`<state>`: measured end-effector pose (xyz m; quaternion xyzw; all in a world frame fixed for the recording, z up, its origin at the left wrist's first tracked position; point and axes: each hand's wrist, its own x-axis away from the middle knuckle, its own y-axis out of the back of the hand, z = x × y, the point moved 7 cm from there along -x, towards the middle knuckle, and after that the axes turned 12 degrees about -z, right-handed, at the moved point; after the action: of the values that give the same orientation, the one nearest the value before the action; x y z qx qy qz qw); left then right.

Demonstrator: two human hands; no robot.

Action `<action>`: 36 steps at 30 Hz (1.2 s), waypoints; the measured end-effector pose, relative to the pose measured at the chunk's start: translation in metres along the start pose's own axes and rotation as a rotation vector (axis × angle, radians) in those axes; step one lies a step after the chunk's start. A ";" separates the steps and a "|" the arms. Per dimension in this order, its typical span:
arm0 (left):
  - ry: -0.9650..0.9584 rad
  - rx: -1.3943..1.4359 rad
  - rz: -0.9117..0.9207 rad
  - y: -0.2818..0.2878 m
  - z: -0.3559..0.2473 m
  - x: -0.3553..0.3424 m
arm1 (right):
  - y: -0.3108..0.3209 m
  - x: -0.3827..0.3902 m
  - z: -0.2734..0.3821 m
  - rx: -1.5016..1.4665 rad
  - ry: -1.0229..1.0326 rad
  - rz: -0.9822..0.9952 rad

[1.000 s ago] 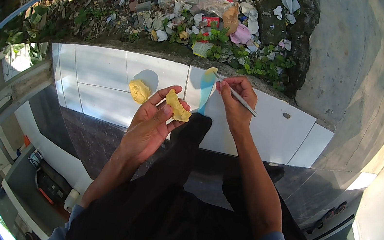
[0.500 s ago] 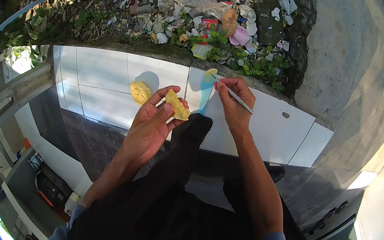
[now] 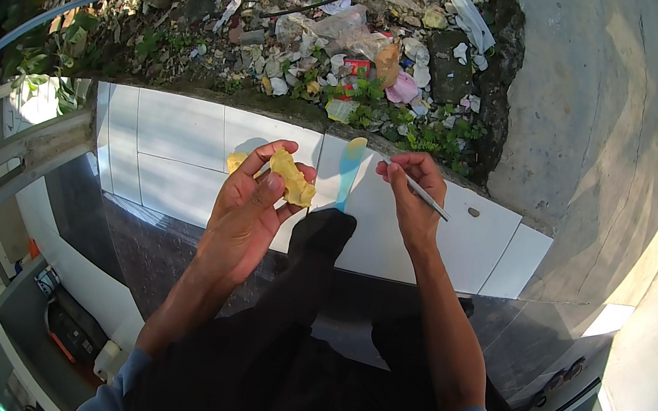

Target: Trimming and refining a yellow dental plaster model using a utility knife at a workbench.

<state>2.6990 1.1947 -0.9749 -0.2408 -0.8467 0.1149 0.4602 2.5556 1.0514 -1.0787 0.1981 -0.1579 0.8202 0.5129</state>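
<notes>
My left hand (image 3: 249, 207), palm turned upward, pinches an irregular, soft-looking yellow lump (image 3: 292, 180) between the thumb and the curled fingers, holding it up above a ledge of glossy white rectangular tiles (image 3: 390, 252). My right hand (image 3: 415, 194) grips a slim, straight grey stick-like tool (image 3: 433, 203) between thumb and fingertips; its back end slants out toward the lower right, while its front end is hidden by my fingers, so I cannot tell what shape it has. The two hands are apart, and the tool is well clear of the lump. Just behind my left hand, a second rough yellow lump (image 3: 235, 161) sits on the tiles, mostly covered by my fingers. Between my hands lies a long, narrow, translucent blue strip (image 3: 347, 176) with a rounded yellow far end, its near end reaching the outline of my black trouser leg (image 3: 320, 242). A small dark pebble (image 3: 473, 212) rests on the tiles to the right of my right hand. Beyond the ledge, rubble-strewn ground (image 3: 267, 50) carries green weeds (image 3: 444, 137), a crumpled pink scrap (image 3: 402, 89) and a brown one (image 3: 387, 64).
</notes>
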 end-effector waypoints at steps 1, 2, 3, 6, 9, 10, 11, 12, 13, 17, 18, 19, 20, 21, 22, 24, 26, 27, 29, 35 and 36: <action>-0.009 -0.002 -0.015 0.000 -0.001 0.000 | 0.001 -0.004 -0.012 0.000 0.001 -0.002; -0.008 -0.001 -0.014 -0.001 0.001 0.001 | 0.002 -0.006 -0.022 -0.017 -0.014 -0.012; -0.003 0.005 -0.027 -0.001 0.003 0.001 | 0.005 -0.008 -0.031 -0.033 -0.030 -0.023; 0.002 0.012 -0.052 0.006 0.007 0.001 | 0.001 -0.006 -0.035 -0.053 -0.042 -0.042; 0.007 0.018 -0.058 0.007 0.008 0.003 | -0.003 -0.006 -0.031 -0.036 -0.066 -0.075; 0.009 0.026 -0.064 0.007 0.008 0.004 | -0.004 -0.006 -0.032 -0.037 -0.066 -0.077; 0.010 0.024 -0.063 0.007 0.009 0.004 | -0.006 -0.007 -0.033 -0.043 -0.056 -0.074; 0.014 0.025 -0.054 0.006 0.010 0.004 | -0.007 -0.007 -0.033 -0.049 -0.045 -0.072; 0.019 0.029 -0.046 0.006 0.011 0.003 | -0.005 -0.007 -0.034 -0.047 -0.045 -0.074; 0.025 0.038 -0.042 0.005 0.012 0.002 | -0.005 -0.006 -0.034 -0.010 -0.045 -0.073; 0.027 0.038 -0.045 0.005 0.012 0.002 | -0.004 -0.006 -0.034 -0.011 -0.052 -0.083; 0.029 0.040 -0.046 0.005 0.013 0.002 | -0.004 -0.006 -0.035 -0.010 -0.053 -0.084; 0.031 0.040 -0.046 0.005 0.013 0.001 | -0.004 -0.006 -0.035 -0.006 -0.042 -0.072; 0.034 0.043 -0.044 0.005 0.014 0.001 | -0.005 -0.006 -0.035 -0.001 -0.030 -0.059; 0.036 0.047 -0.044 0.006 0.014 0.001 | -0.005 -0.006 -0.035 -0.001 -0.031 -0.060; 0.041 0.049 -0.041 0.005 0.014 0.000 | -0.005 -0.005 -0.034 -0.015 -0.041 -0.082; 0.043 0.051 -0.039 0.005 0.014 0.000 | -0.005 -0.006 -0.035 0.015 -0.039 -0.068; 0.044 0.045 -0.047 0.005 0.013 0.000 | -0.006 -0.006 -0.035 0.045 -0.036 -0.053; 0.040 0.042 -0.052 0.004 0.012 0.001 | -0.006 -0.006 -0.034 0.003 -0.075 -0.030; -0.001 0.018 -0.053 -0.003 -0.004 0.004 | -0.011 0.013 0.007 -0.169 -0.148 0.077; -0.004 -0.026 -0.032 -0.007 -0.008 0.005 | -0.013 0.019 0.022 -0.238 -0.124 0.108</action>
<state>2.7014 1.1915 -0.9641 -0.2328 -0.8528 0.0969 0.4573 2.5633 1.0614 -1.0499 0.1775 -0.2957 0.8083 0.4771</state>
